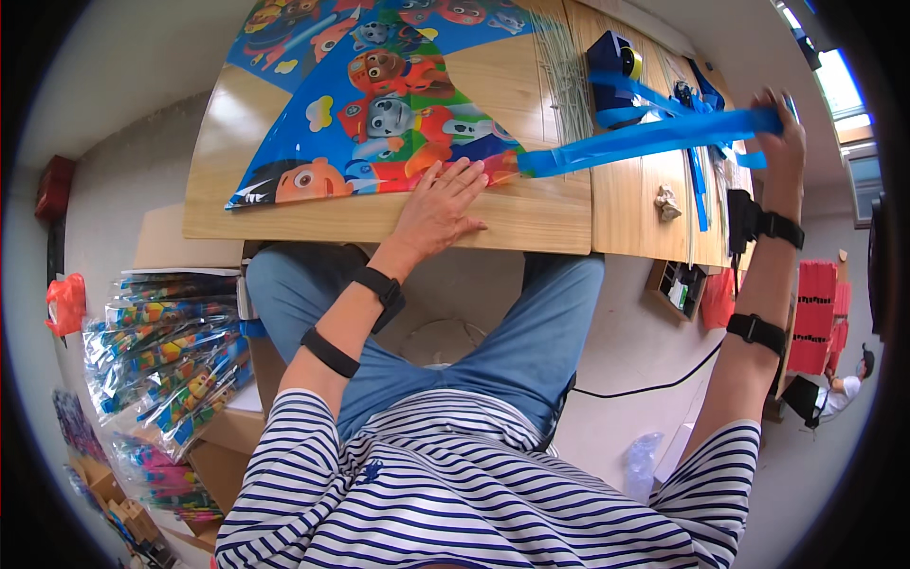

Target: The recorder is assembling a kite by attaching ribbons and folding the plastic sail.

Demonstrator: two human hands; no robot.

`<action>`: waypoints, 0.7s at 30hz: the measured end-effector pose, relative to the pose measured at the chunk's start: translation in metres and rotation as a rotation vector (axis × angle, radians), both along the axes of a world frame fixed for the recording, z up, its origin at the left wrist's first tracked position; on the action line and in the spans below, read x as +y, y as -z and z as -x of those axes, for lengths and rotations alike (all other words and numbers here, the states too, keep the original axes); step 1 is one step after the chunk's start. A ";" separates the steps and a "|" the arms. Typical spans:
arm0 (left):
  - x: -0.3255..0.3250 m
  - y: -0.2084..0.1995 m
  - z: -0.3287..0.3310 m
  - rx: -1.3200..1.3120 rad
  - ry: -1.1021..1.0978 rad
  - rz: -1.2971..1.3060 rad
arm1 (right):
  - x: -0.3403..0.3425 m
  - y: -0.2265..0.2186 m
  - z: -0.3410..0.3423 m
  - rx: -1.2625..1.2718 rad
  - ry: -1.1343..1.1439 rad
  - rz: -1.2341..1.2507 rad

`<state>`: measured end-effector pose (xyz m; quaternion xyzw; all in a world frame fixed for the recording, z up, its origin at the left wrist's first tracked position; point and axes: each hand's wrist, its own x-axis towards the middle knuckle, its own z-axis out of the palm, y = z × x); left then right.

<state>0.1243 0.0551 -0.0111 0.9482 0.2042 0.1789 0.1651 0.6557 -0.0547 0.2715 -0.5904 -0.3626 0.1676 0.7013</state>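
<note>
A shiny kite point(389, 119), printed with cartoon characters on blue, lies across the wooden table in front of me. My left hand point(441, 204) rests on its near edge with the fingers stretched out. From the kite's right corner a blue ribbon tail point(654, 137) runs toward the right, pulled out above the table. At the far right my right hand point(785, 128) is raised, its fingers closed on the end of that ribbon. More blue ribbon strips point(700, 190) lie loosely beneath it.
Thin white rods point(561, 81) lie bundled beside the kite. Behind the ribbon stands a dark blue tape dispenser point(611, 62); nearer is crumpled paper point(667, 203). Bagged kites point(180, 341) fill the left. A black cable point(654, 390) crosses the floor, and another person point(846, 387) is far right.
</note>
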 end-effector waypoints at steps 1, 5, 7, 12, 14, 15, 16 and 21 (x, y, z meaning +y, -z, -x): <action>0.000 0.002 0.000 -0.004 -0.002 -0.002 | 0.021 -0.005 0.021 -0.291 -0.120 0.114; 0.001 0.007 -0.001 -0.002 -0.005 -0.022 | 0.162 0.059 0.212 -0.939 -0.116 0.099; 0.001 0.009 -0.001 0.014 -0.017 -0.008 | 0.228 0.126 0.358 -0.867 -0.221 0.102; 0.000 0.017 -0.002 -0.031 -0.050 -0.194 | 0.233 0.226 0.622 -1.403 -0.653 0.387; 0.001 0.024 -0.003 -0.072 -0.039 -0.104 | 0.200 0.225 0.641 -1.528 -0.718 0.412; 0.002 0.028 -0.004 -0.061 -0.035 -0.094 | 0.186 0.221 0.630 -1.401 -0.802 0.335; 0.002 0.031 -0.005 -0.121 -0.035 -0.100 | 0.179 0.215 0.613 -1.293 -0.861 0.382; 0.001 0.033 -0.009 -0.122 -0.052 0.116 | 0.155 0.187 0.468 -0.984 -0.365 0.101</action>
